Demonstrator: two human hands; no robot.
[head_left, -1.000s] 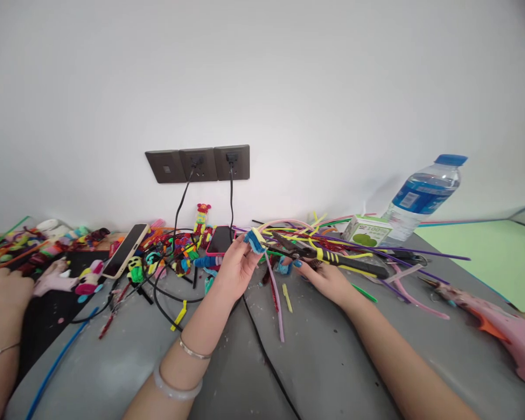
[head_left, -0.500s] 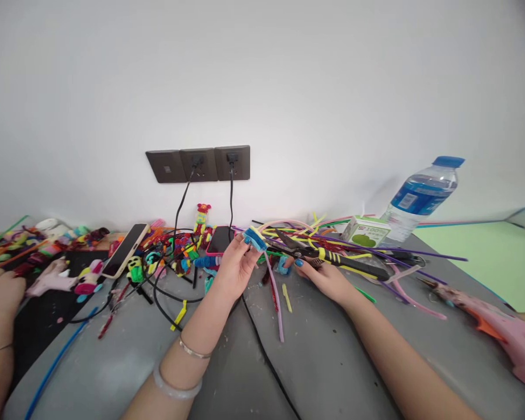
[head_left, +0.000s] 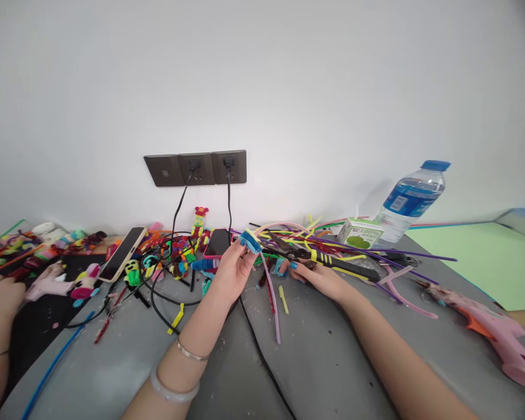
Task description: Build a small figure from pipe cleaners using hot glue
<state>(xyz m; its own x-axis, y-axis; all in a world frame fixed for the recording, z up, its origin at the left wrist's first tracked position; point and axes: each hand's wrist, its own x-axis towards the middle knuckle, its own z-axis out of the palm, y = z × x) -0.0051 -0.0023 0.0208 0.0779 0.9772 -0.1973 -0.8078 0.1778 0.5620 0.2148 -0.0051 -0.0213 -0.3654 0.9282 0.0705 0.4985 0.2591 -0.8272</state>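
Pinched in the fingers of my left hand [head_left: 233, 273] is a small folded bundle of blue pipe cleaner [head_left: 250, 241], with a pale edge. A lavender pipe cleaner [head_left: 273, 306] slants down beside it onto the table; whether it joins the bundle is unclear. My right hand [head_left: 321, 279] is low over the table, its fingertips closed on a curled light-blue pipe cleaner piece [head_left: 281, 267]. Directly behind that hand lie pliers [head_left: 341, 265] with black and yellow handles. A short pale-yellow piece [head_left: 283, 299] rests between the hands.
Loose pipe cleaners [head_left: 389, 254] spread at right, near a green-white box [head_left: 359, 232], a tilted water bottle [head_left: 411, 201] and a pink glue gun [head_left: 485, 326]. Left are a phone [head_left: 123, 255], small figures [head_left: 85, 283], black cables [head_left: 262, 356] and another person's hand [head_left: 0, 303].
The view has shifted slightly, moving the bottle and glue gun a little left in the picture. Both hands keep nearly the same pose and hold.
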